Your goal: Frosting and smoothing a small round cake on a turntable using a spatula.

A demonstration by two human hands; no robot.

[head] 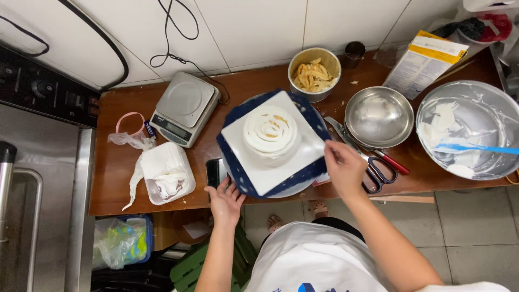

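A round white cake [268, 132] topped with a cream spiral and yellow bits sits on a square white board [292, 167], which rests on a blue turntable [238, 162] near the table's front edge. My left hand [225, 199] touches the turntable's near left rim with fingers spread. My right hand [344, 166] is at the board's right corner, fingers curled; a thin tool seems to be in it, but I cannot make it out.
A digital scale [185, 107] stands at the back left and a tissue box [166, 172] at the front left. Behind the cake is a tin of fruit pieces [314, 72]. Scissors [373, 168], an empty steel bowl [379, 115] and a cream bowl with a blue spatula [469, 130] lie right.
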